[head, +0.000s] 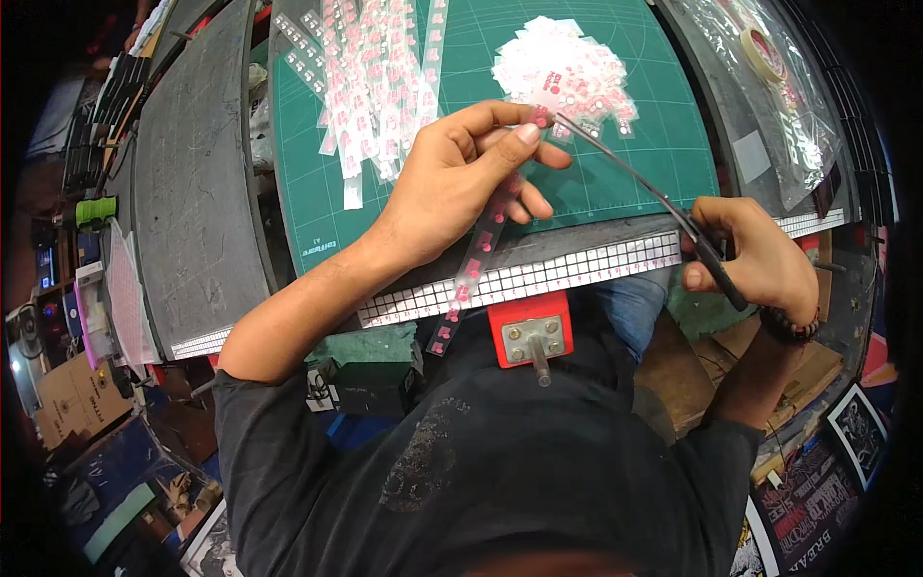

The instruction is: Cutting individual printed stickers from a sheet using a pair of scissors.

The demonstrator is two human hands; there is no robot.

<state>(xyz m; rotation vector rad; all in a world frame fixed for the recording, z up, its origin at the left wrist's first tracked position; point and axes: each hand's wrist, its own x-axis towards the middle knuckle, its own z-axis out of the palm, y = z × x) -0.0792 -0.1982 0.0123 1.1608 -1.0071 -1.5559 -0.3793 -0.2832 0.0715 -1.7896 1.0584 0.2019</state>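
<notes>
My left hand [476, 162] pinches a clear film strip [472, 268] with pink printed marks between thumb and index finger. The strip hangs down past the ruled edge towards my lap. In my right hand [757, 252] is a pair of scissors [642, 184] with dark handles, its long blades reaching left to the strip's upper end by my left fingertips. Just beyond the tips lies a heap of small cut pieces [566, 68]. Many uncut strips [382, 94] lie in a bundle at the upper left of the green cutting mat [613, 177].
A gridded ruler strip [577, 263] runs along the near edge, above a red block with a metal plate [533, 335]. Dark boards [205, 180] flank the mat. On the right board lie a tape roll [764, 54] and a clear plastic bag [800, 137].
</notes>
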